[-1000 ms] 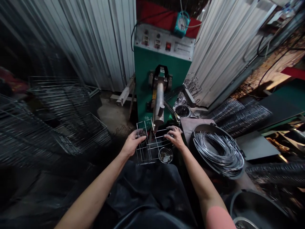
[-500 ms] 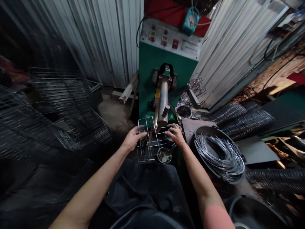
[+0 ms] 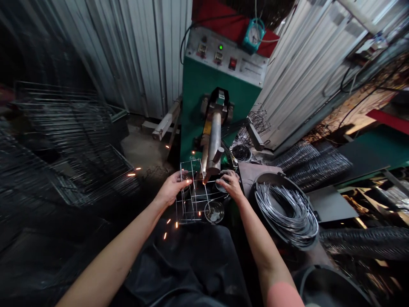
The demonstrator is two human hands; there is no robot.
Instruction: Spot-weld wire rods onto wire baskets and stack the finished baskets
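We have a rectangular wire basket frame (image 3: 191,197) at the lower tip of the electrode arm (image 3: 214,136) of a green spot welder (image 3: 204,89), with the frame's far wires meeting the tip. The frame sits just in front of the machine, upright and divided into open cells. Orange sparks (image 3: 131,174) scatter to our left and toward our lap.

Our left hand (image 3: 174,187) is closed around the wires on the frame's left side, its fingers reaching into the nearest cell. Our right hand (image 3: 230,184) is narrowed, with its fingers curved down over the frame's right end; we cannot tell whether it grips the wires or only rests on them. A small round metal dish (image 3: 214,212) lies just beneath the frame, and a dark apron (image 3: 185,264) covers our lap nearer to us.

Above the arm, the welder's control panel (image 3: 223,55) carries switches, a red button and a lit green lamp, with a teal gauge (image 3: 253,36) hanging at its top. To our right, a coil of bright wire (image 3: 286,211) lies inside a black ring, with bundles of wire mesh (image 3: 315,160) beyond it. Stacked wire racks (image 3: 64,128) stand to our left, and a corrugated metal wall (image 3: 137,55) runs behind the machine.
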